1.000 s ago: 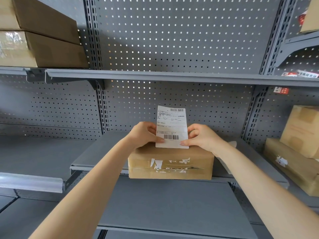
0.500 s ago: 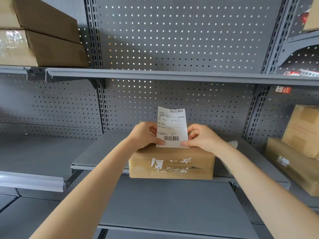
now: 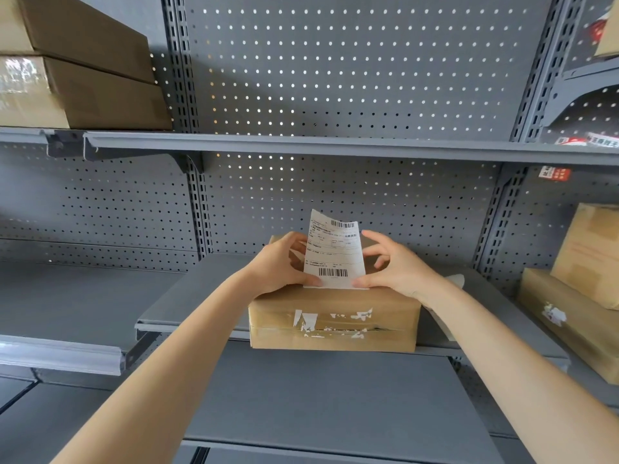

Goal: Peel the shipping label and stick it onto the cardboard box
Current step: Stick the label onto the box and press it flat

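A brown cardboard box (image 3: 335, 324) with torn white sticker scraps on its front stands on the grey middle shelf (image 3: 187, 296). A white shipping label (image 3: 335, 252) with two barcodes stands upright over the box top, its upper part curling back. My left hand (image 3: 279, 266) pinches the label's lower left corner against the box's front top edge. My right hand (image 3: 395, 266) presses the lower right corner with its thumb, the other fingers spread behind the label.
Two stacked brown boxes (image 3: 77, 78) sit on the upper shelf at left. More cardboard boxes (image 3: 582, 289) lie on the right. A white scrap (image 3: 457, 283) lies behind my right wrist. Grey perforated panels (image 3: 335, 61) back the shelves.
The label's bottom edge has come down onto the box's front top edge. Its top now curls backward, and my right fingers have spread open behind it.
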Motion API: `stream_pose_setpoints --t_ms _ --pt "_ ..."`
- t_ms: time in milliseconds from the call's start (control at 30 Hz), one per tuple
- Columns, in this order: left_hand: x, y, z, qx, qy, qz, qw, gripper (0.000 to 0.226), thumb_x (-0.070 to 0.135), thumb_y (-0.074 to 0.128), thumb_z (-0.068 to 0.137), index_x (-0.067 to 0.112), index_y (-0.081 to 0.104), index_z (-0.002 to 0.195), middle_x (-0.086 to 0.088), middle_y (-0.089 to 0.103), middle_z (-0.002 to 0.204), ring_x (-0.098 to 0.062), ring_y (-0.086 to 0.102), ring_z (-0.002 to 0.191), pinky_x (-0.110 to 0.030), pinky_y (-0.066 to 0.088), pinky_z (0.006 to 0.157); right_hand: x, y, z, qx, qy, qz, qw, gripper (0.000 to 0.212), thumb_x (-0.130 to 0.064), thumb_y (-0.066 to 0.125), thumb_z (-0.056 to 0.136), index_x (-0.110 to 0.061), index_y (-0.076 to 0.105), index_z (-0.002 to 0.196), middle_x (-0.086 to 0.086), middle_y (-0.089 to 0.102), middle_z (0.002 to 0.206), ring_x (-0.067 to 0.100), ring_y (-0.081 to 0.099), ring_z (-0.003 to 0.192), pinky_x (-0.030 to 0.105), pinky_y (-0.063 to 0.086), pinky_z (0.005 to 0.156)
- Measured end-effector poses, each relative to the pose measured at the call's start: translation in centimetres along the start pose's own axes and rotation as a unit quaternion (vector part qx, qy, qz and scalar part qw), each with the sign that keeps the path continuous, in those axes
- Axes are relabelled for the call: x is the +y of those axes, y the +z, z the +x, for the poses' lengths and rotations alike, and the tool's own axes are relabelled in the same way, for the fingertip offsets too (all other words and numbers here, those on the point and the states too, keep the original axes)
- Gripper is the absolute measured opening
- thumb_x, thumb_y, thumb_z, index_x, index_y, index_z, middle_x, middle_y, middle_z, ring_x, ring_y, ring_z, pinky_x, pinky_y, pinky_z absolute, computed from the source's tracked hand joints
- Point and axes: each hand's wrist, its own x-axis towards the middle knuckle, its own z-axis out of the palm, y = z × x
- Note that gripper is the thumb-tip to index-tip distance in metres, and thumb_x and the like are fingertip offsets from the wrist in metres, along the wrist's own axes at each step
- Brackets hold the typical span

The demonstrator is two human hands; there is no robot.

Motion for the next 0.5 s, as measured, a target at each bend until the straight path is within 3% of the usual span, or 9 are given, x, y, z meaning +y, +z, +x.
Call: stream_pose_setpoints --t_ms 200,367,500 --pt "0.0 0.3 -0.1 -0.034 0.016 -0.022 0.999 0.086 0.027 0.087 0.064 0.021 0.041 0.137 0.022 0.048 0.101 -0.013 0.056 0.105 -0.028 0.046 0.099 0.5 0.0 0.3 -0.033 -0.007 0.001 0.999 0.113 -0.032 0.084 0.066 -0.032 0.010 0.151 -0.020 0.055 0.126 0.013 0.049 0.111 0.028 0.031 0.090" --pt "-0.3 0.3 0.5 -0.013 0.023 -0.059 0.998 0.069 0.026 0.082 0.072 0.020 0.043 0.129 0.008 0.056 0.109 -0.015 0.058 0.100 -0.016 0.046 0.085 0.4 -0.1 0.8 -0.003 -0.008 0.040 0.999 0.110 -0.031 0.083 0.068 -0.037 0.011 0.150 -0.015 0.057 0.119 0.015 0.054 0.107 0.031 0.037 0.092" --pt "-0.5 0.2 1.2 0.011 0.033 -0.074 0.997 0.055 0.019 0.079 0.076 0.020 0.044 0.118 0.003 0.060 0.109 -0.013 0.058 0.090 -0.020 0.047 0.081 0.2 -0.2 1.5 0.033 -0.003 0.083 0.996 0.105 -0.026 0.082 0.070 -0.038 0.014 0.149 -0.011 0.057 0.117 0.014 0.058 0.099 0.027 0.039 0.083"
